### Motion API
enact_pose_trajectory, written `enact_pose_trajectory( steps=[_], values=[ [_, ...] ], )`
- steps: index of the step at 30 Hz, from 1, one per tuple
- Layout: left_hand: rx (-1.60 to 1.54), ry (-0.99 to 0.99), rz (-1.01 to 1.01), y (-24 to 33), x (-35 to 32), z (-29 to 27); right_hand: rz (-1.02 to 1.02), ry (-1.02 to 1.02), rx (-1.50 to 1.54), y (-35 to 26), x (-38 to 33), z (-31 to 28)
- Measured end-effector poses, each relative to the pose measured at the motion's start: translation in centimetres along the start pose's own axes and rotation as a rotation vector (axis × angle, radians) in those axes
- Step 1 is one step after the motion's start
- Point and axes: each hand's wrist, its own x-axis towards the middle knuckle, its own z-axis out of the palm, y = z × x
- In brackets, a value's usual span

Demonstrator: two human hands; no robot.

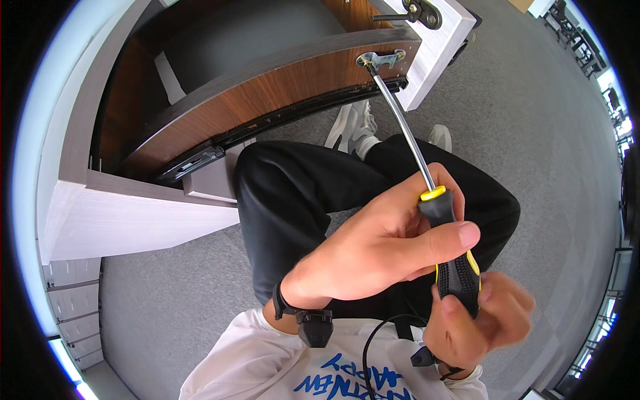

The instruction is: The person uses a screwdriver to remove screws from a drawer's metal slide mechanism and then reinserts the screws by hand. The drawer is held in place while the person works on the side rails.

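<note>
Screwdriver (427, 179) held in both hands beside a drawer (267, 93)
Its handle (457, 277) is gripped by the left hand (380, 243) and, at the end, pinched by the right hand (490, 323); its tip is set at the drawer's metal bracket (385, 61).

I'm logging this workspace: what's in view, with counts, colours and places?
drawer: one, brown, upper centre
bracket: one, silver, on drawer
screwdriver: one, black, yellow and silver, tip at bracket
front panel: one, pale, drawer's end
fitting: one, black, at front panel
slide rail: one, black, drawer's side
cabinet: one, pale, left
far cabinets: one row, pale, lower left
far furniture: uncountable, dark, right rim
floor: one, grey, underneath
shoes: two, grey-white, upper centre
trousers: one pair, black, centre
shirt: one, white and blue, bottom
wrist devices: two, black, wrists
cable: one, black, over shirt
left hand: one, bare, around screwdriver
right hand: one, bare, at screwdriver's end
</note>
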Motion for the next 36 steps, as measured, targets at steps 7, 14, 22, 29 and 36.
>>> enact_pose_trajectory(
  steps=[7,14,22,29,36],
  values=[
    [-0.071,-0.030,0.039,-0.5,-0.1,0.0,0.811,-0.099,0.360,-1.9,-0.8,-1.2],
    [-0.099,-0.064,0.100,-0.5,-0.2,-0.1,-0.106,-0.039,-0.062,0.1,1.3,-1.5],
    [-0.050,-0.057,0.119,-0.6,-1.1,-0.8,-0.016,-0.061,0.078,-0.6,0.6,-0.9],
    [-0.029,-0.105,0.251,-1.9,0.6,-1.0,0.682,-0.008,0.403,-2.9,-2.1,-1.1],
    [0.116,0.076,0.054,-0.8,-0.5,-0.2,0.208,-0.073,0.046,-1.4,-0.5,-1.3]
  ],
)
